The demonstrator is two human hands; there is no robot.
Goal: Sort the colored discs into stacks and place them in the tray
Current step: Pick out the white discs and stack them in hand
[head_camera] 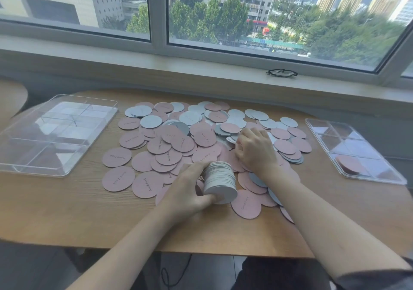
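Pink and pale grey-blue discs (169,142) lie scattered in a wide pile across the middle of the wooden table (67,211). My left hand (190,189) grips a thick stack of pale discs (220,181), held on its side just above the pile's front edge. My right hand (254,149) reaches into the pile's right part, its fingers bent down onto the loose discs there; whether it holds one is hidden. A clear divided tray (22,155) sits at the left. A second clear divided tray (380,173) at the right has a few pink discs (349,164) in a near compartment.
A window sill runs behind the table, with a pair of black glasses (282,73) lying on it. The table's front edge is close to my body. Bare wood shows in front of the left tray and between the pile and the right tray.
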